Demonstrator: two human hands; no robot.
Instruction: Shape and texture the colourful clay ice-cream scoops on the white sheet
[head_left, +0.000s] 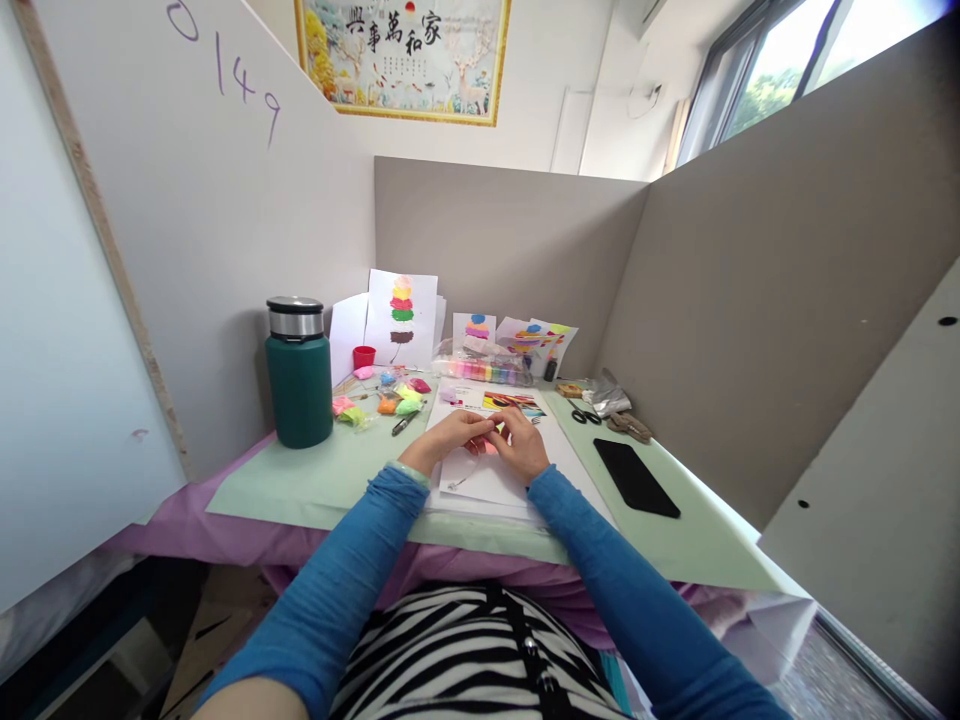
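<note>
My left hand (460, 433) and my right hand (521, 443) meet over white sheets of paper (551, 475) at the middle of the table. The fingers of both are bent and pinched together at the tips. A speck of yellow-green shows between them, but what they hold is too small to make out. Just below the fingertips, a pink patch (490, 449) shows on the top sheet, partly covered by my hands. Beyond them lies a colourful printed picture (514, 402).
Left stands a green bottle (298, 385), near small bags of coloured clay (409, 400), a pen (404, 423) and a red cup (364, 356). Scissors (585, 413) and a black phone (636, 477) lie right. A multicoloured pack (484, 370) and painted sheets (403, 318) line the back, inside grey partitions.
</note>
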